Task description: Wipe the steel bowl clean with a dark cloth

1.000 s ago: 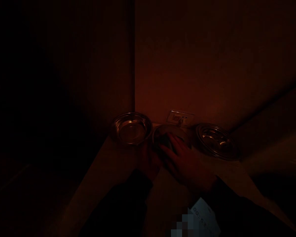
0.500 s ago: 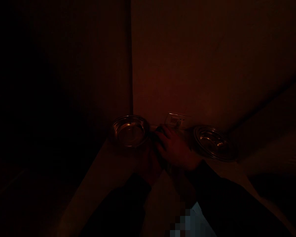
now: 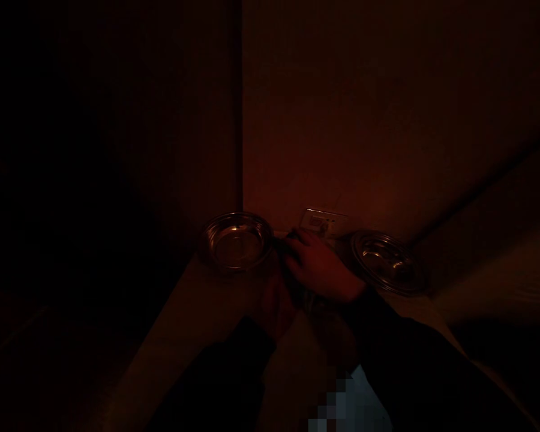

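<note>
The view is very dark. My right hand [image 3: 317,264] reaches over a dark object between the two metal dishes, its fingers bent round it; the object's kind does not show. Close below and to the left is my left hand [image 3: 276,303], dim and against the lower side of the same dark object, with its fingers lost in shadow. A shiny round metal bowl [image 3: 211,258] stands left of the hands. To their right, a second shiny metal dish [image 3: 418,281] lies at a slight tilt.
Both dishes stand on a narrow light tabletop [image 3: 175,324] against a wall [image 3: 342,120]. A socket plate [image 3: 315,222] is on the wall just behind my right hand. A pale, pixelated patch [image 3: 355,402] shows at the bottom.
My right hand has shifted very slightly, with its wrist a little further right. The view has moved a touch; the dishes stay in place.
</note>
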Tool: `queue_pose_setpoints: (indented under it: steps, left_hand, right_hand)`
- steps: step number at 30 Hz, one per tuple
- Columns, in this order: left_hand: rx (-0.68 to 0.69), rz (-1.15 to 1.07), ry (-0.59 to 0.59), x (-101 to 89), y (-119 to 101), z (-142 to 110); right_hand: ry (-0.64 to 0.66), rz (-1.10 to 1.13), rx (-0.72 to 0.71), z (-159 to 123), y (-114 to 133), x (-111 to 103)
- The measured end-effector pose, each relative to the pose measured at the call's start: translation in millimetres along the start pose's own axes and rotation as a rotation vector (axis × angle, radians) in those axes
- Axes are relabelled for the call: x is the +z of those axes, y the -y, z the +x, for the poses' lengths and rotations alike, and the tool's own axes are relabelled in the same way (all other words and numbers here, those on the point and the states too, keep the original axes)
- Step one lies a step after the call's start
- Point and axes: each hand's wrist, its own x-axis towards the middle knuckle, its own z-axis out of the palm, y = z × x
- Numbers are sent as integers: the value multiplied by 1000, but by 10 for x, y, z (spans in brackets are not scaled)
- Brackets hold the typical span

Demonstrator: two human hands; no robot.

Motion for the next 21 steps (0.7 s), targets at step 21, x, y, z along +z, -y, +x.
queue_pose_setpoints:
  steps: [21]
  left_hand:
    - [-20,-52,-135,38,-8,-54]
  right_hand:
    - [-25,64,18,-40,-27,-3]
